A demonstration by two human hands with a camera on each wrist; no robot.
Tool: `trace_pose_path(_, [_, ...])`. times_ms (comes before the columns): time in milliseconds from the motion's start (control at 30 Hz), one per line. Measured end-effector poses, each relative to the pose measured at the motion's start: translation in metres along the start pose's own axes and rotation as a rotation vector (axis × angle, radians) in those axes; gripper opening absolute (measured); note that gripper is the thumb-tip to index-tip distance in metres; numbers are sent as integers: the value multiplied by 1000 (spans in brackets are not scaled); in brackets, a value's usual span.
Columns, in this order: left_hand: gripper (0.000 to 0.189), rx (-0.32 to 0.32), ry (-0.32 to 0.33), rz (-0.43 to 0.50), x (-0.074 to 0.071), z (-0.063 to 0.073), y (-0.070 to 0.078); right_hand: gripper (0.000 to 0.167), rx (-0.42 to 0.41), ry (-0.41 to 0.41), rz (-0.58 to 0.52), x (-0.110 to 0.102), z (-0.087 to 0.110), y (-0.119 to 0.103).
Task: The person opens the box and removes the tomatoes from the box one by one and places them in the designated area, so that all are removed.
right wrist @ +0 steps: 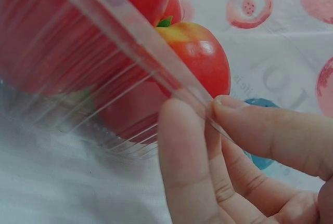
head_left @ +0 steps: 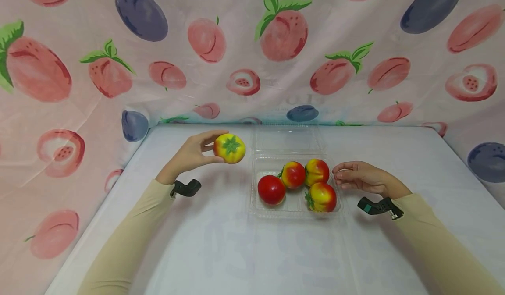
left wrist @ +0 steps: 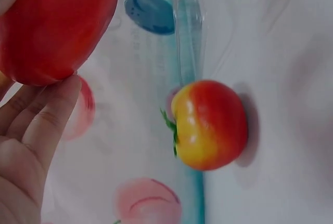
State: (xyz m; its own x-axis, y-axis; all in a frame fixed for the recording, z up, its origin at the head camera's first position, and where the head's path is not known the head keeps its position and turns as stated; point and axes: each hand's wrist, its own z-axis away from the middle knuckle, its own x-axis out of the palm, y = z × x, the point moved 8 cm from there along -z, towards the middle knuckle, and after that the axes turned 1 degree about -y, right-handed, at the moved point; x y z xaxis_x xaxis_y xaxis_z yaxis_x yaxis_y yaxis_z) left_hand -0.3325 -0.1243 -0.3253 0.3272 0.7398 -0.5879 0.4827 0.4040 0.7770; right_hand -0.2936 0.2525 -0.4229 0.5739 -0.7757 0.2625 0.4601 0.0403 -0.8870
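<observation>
My left hand (head_left: 195, 150) holds a red-and-yellow tomato (head_left: 232, 148) in the air, thumb and fingers around it, green calyx toward the head camera. In the left wrist view only the red side of this held tomato (left wrist: 57, 26) shows. Another red-and-yellow tomato (left wrist: 210, 125) stands on the table there; I cannot make it out in the head view. My right hand (head_left: 360, 177) pinches the rim of a clear plastic container (head_left: 256, 211) between thumb and fingers. Inside lie several tomatoes, among them a red one (head_left: 271, 190) at the left and a red-and-yellow one (head_left: 321, 197) at front right.
The container's clear lid (head_left: 288, 139) is folded back toward the rear. A white cloth (head_left: 221, 251) covers the table. Fruit-printed fabric (head_left: 236, 32) hangs behind and along the left side.
</observation>
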Motion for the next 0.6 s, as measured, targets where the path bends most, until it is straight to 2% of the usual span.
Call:
trace_pose_path(167, [68, -9, 32, 8, -10, 3, -7, 18, 7, 9, 6, -1, -1, 1])
trace_pose_path(367, [70, -59, 67, -8, -21, 8, -22, 18, 5, 15, 0, -2, -1, 1])
trace_pose_path(600, [67, -97, 119, 22, -32, 14, -38, 16, 3, 5, -8, -2, 0, 1])
